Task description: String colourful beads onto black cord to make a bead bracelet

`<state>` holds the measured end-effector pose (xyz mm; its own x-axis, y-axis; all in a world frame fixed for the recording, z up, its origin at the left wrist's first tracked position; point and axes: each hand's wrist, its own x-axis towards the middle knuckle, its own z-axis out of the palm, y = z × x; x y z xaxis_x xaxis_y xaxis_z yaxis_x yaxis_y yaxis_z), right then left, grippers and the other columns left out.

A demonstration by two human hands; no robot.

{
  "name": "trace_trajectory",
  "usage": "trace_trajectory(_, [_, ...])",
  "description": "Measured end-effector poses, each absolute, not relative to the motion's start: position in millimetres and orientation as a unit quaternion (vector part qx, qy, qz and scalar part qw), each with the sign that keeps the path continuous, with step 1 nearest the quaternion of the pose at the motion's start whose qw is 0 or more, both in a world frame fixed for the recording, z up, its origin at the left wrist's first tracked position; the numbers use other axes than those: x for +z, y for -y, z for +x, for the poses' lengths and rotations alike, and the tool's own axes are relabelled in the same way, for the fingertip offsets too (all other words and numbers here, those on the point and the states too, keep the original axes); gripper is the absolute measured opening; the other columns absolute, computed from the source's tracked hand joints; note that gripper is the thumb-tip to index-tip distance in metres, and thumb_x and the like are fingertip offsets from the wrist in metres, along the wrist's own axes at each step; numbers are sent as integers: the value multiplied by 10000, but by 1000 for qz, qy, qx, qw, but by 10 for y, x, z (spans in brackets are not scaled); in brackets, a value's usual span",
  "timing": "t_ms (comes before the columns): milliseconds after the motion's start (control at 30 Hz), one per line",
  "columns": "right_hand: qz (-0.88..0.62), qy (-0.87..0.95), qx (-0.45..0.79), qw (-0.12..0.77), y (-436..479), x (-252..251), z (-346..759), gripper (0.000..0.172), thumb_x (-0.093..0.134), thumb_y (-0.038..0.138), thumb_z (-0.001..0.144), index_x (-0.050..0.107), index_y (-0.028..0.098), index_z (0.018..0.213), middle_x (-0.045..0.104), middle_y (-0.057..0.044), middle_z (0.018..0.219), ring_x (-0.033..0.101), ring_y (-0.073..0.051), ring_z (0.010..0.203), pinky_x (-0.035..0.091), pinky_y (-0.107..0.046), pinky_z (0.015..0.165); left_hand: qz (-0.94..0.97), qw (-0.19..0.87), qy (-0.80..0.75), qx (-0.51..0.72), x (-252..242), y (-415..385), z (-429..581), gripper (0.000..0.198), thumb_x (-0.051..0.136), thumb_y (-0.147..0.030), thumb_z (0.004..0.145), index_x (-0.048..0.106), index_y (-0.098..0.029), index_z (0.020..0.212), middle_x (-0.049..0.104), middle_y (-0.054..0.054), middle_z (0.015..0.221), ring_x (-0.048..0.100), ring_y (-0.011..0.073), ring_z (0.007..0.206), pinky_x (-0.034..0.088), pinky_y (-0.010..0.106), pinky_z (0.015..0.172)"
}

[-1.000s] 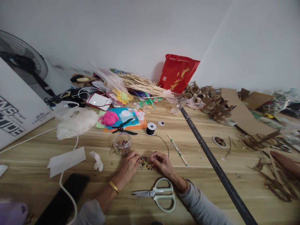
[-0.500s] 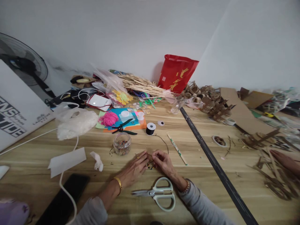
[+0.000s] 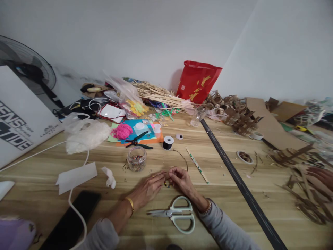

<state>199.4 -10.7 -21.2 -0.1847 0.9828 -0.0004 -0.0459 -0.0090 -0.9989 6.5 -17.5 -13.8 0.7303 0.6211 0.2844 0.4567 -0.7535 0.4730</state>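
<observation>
Fingertip to fingertip above the table, my two hands work on a thin dark cord (image 3: pixel 184 158) that leads from a small black spool (image 3: pixel 168 142). My right hand (image 3: pixel 180 178) pinches the cord between thumb and forefinger. Long and close together, the fingers of my left hand (image 3: pixel 149 188) meet the cord's other stretch; its thumb is hidden. A short curve of small coloured beads (image 3: pixel 167 184) hangs or lies just below the fingertips. Scissors with pale green handles (image 3: pixel 182 214) lie in front of my wrists. A glass jar of beads (image 3: pixel 136 159) stands beyond my left hand.
Black-handled pliers (image 3: pixel 137 141) rest on coloured sheets near pink yarn (image 3: pixel 122 131). A paper-wrapped stick (image 3: pixel 197 166) lies at right, before a dark strip (image 3: pixel 234 177). A phone (image 3: pixel 73 218) and white cable (image 3: pixel 78 217) are at left. Another person's hand (image 3: pixel 321 177) is at far right.
My hands keep nearly the same pose, and the bead curve shows a little more clearly below them. The other person's hand at far right has come further into view. The view has shifted slightly.
</observation>
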Motion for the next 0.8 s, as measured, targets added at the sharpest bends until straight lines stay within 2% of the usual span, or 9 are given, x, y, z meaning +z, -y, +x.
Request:
trace_trajectory(167, [-435,528,566,459,112,-213,1984,371,720,492,709,602,156,810,558,25,602,503,-84,473,437,-195,463,853,265,-356,274,-166,135,50,341,494,-134,886,614,-169,1202,629,115,1264,556,206,1202,463,385,1032])
trace_trajectory(333, [-438,577,513,460,127,-190,1982,314,672,470,760,595,166,747,522,27,590,467,-94,486,388,-202,463,791,296,-405,349,-99,61,65,195,577,-203,855,702,-146,993,724,117,1007,666,220,943,540,364,857])
trace_trajectory(533, [-445,647,438,437,149,-179,1994,251,611,395,829,613,162,734,552,-8,652,496,-120,589,377,-214,514,770,308,-408,383,-79,24,96,160,643,-299,815,710,-157,787,702,67,753,633,198,742,507,316,703])
trace_trajectory(800, [-455,658,446,402,169,-180,1987,247,623,400,819,618,161,757,579,-9,660,510,-117,573,388,-216,521,764,318,-393,401,-96,17,106,269,548,-313,872,673,-169,683,682,53,693,592,180,699,459,307,704])
